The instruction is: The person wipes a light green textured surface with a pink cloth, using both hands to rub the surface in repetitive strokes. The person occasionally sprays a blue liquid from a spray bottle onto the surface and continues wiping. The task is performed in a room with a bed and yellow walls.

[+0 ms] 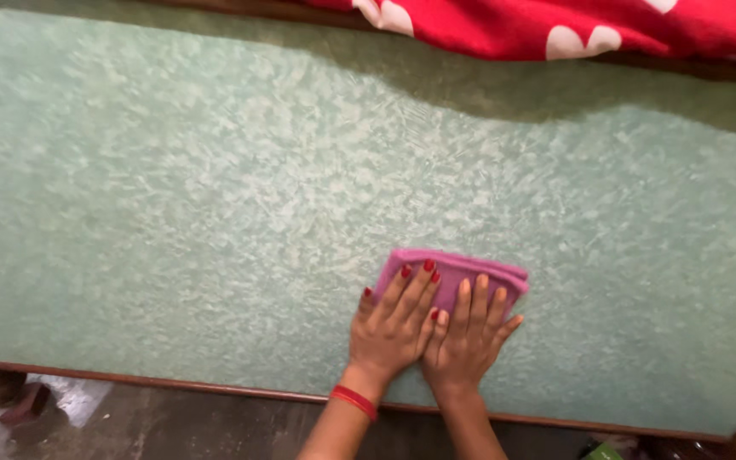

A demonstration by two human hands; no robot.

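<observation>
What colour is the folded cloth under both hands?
Pink-purple, plain with no pattern. The folded cloth shows best in the head view, pressed flat on the mottled green tabletop.

A folded pink cloth [457, 277] lies flat on the mottled green tabletop [215, 213], near its front edge and right of the middle, its near half covered by two flat hands pressed side by side.

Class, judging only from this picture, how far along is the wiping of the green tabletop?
Done: nothing tells wiped parts from unwiped. In hand: left hand and right hand press flat on a folded pink cloth near the near edge of the tabletop. Left: cannot tell.
</observation>
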